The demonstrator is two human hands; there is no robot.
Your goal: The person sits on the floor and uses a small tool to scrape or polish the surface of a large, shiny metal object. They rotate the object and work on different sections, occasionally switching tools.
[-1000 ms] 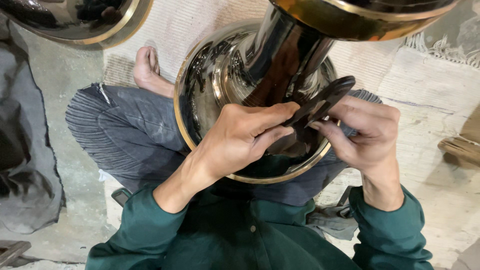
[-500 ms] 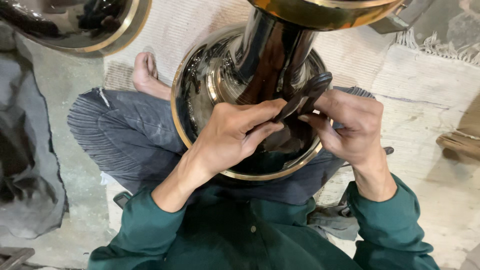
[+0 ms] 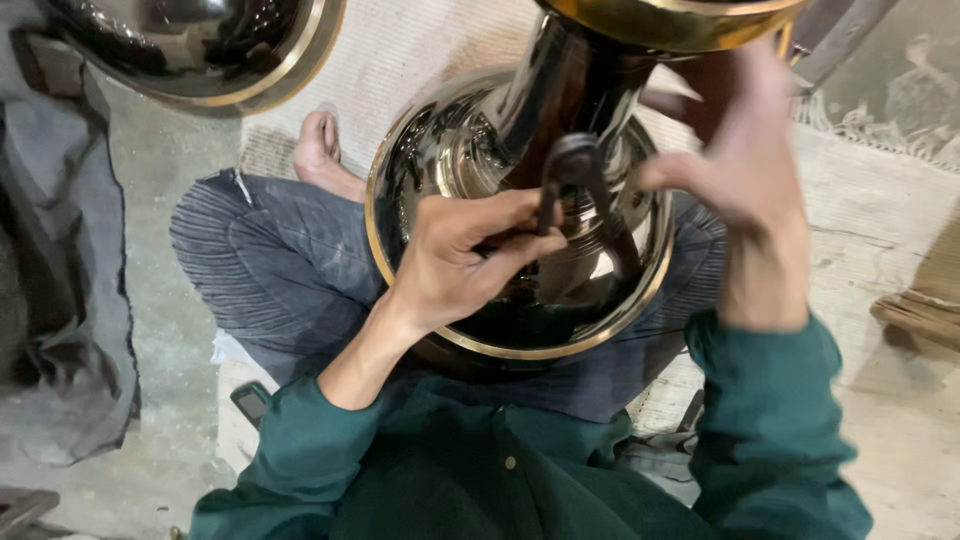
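- Head view: the person sits cross-legged on the floor (image 3: 900, 420) with a shiny metal bowl (image 3: 455, 150) resting in the lap, its mouth turned up. Cradled there, it likely stays steady and within reach of both hands.
- A polished metal stem (image 3: 575, 85) rises from the middle of the bowl toward a gold-rimmed top (image 3: 670, 20) at the upper edge of the picture.
- The left hand (image 3: 460, 255) is closed around a dark tool (image 3: 580, 185), a curved, wrench-like piece, and holds its head against the base of the stem inside the bowl.
- The right hand (image 3: 745, 165) is lifted beside the stem, fingers loosely spread, gripping nothing. It is blurred.
- A bare foot (image 3: 318, 150) shows just beyond the far rim of the bowl.
- A second shiny bowl (image 3: 190, 50) lies at the far left corner of the floor, beside a grey cloth (image 3: 60, 330).
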